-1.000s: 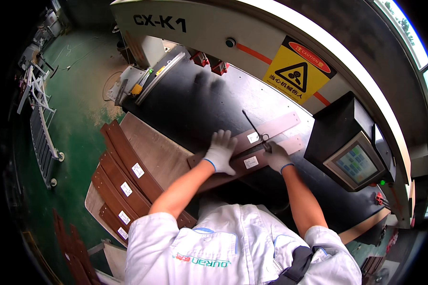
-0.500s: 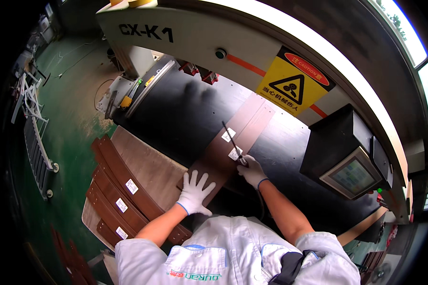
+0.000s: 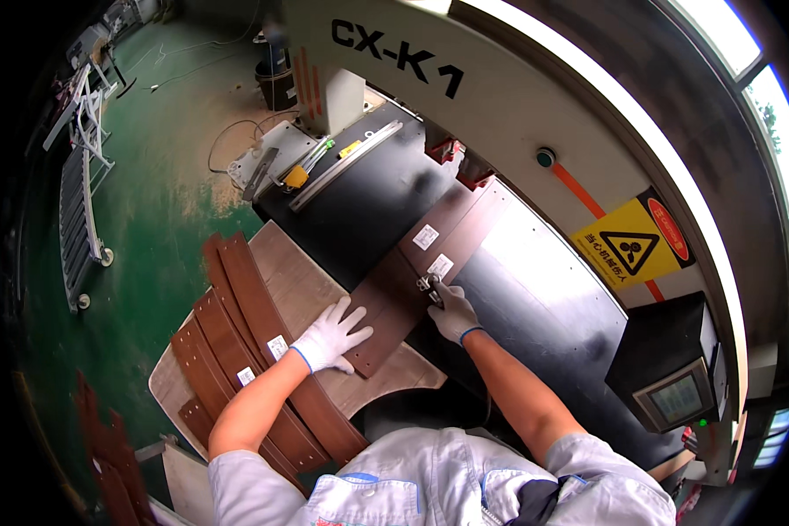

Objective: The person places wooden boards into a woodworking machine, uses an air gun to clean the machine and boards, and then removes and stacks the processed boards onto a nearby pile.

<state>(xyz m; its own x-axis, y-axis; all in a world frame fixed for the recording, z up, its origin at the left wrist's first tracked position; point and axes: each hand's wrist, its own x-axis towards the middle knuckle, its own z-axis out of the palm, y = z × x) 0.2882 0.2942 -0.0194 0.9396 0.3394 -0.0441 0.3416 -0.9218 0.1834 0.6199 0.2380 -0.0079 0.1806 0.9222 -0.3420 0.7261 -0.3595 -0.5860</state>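
- Left hand (image 3: 331,337), in a white glove, lies flat with fingers spread on the lower end of a dark brown wooden strip (image 3: 412,280), just below frame centre; it presses down and grips nothing.
- Right hand (image 3: 451,313), in a grey glove, is curled at the strip's right edge, near a small metal piece (image 3: 428,283); whether the fingers clamp that piece or only rest against it cannot be told.
- Strip: long axis runs diagonally from lower left, by the left hand, to upper right, its far end pointing toward the machine's opening. It lies flat on the black machine bed (image 3: 535,280) and carries two white labels (image 3: 433,251).
- Lower end of the strip overhangs a pale plywood board (image 3: 302,280) left of centre.
- Stack of curved brown strips (image 3: 237,351), each with a white label, lies on that board at lower left, beside the left forearm.
- Cream machine housing (image 3: 517,114) arches over the bed at upper right, bearing a yellow warning triangle (image 3: 629,250).
- Control box with a small screen (image 3: 675,394) stands at right.
- Green floor (image 3: 149,193) fills the left, with a wheeled white rack (image 3: 83,202) at far left.
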